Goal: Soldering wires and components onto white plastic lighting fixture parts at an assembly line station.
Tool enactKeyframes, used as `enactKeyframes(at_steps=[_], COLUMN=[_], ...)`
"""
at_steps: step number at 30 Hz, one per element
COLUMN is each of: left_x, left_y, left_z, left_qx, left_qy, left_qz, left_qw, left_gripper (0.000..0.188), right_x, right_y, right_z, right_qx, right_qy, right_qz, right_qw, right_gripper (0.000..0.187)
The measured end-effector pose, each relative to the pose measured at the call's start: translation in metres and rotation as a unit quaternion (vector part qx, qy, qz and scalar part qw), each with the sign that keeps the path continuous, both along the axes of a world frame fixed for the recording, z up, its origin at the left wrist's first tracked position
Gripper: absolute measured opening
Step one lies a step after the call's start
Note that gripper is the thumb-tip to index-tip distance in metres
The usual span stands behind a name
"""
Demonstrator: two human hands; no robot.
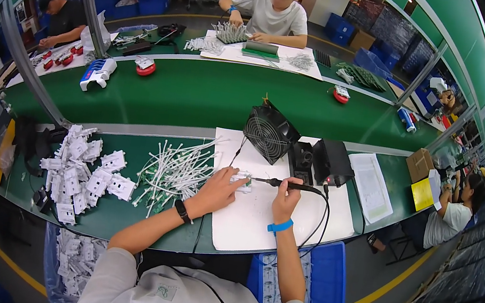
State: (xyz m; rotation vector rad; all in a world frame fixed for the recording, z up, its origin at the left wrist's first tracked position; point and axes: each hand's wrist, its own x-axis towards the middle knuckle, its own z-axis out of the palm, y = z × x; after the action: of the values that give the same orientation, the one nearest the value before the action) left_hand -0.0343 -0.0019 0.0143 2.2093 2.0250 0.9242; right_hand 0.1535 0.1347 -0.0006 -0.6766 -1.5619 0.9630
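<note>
In my right hand [286, 201] is a soldering iron [274, 182], gripped like a pen and pointing left. Its tip is at a small white plastic housing [242, 182] with a bit of green on it, lying on the white sheet [252, 220]. My left hand [219, 190] holds that housing from the left with its fingertips, which partly cover it. Close by my left hand spreads a heap of white wires with small green boards [174, 170]. Farther left is a pile of white plastic housings [78, 169].
Behind the sheet stand a black fan [269, 133] and a black soldering station [333, 162]. Papers [370, 188] lie to the right. A blue bin [328, 291] and a bag-lined bin of housings [78, 261] sit below the bench edge. Across the green conveyor [213, 95] a co-worker [275, 18] handles parts.
</note>
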Motion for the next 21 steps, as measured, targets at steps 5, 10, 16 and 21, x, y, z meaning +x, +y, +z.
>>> enactKeyframes(at_steps=[5, 10, 16, 21], left_x=[-0.0027, -0.002, -0.0023, -0.0026], left_y=[0.0009, 0.0001, -0.0007, -0.0006], left_z=[-0.0038, -0.0045, -0.0054, -0.0052], left_qx=[0.006, 0.011, 0.015, 0.009], left_qy=[0.005, 0.009, 0.011, 0.005], left_qz=[-0.008, -0.009, -0.006, -0.005], left_qw=[1.0, 1.0, 1.0, 1.0], left_gripper=[0.06, 0.059, 0.058, 0.058], right_x=[0.0003, -0.0005, 0.0003, -0.001], right_y=[0.0005, 0.0015, -0.0015, -0.0041], right_z=[0.0003, -0.002, -0.0012, 0.002], right_qx=[0.003, -0.001, -0.002, -0.004], right_qy=[-0.018, -0.019, -0.022, -0.017], right_qz=[-0.004, -0.001, 0.006, 0.014], right_qw=[1.0, 1.0, 1.0, 1.0], right_gripper=[0.008, 0.007, 0.006, 0.006])
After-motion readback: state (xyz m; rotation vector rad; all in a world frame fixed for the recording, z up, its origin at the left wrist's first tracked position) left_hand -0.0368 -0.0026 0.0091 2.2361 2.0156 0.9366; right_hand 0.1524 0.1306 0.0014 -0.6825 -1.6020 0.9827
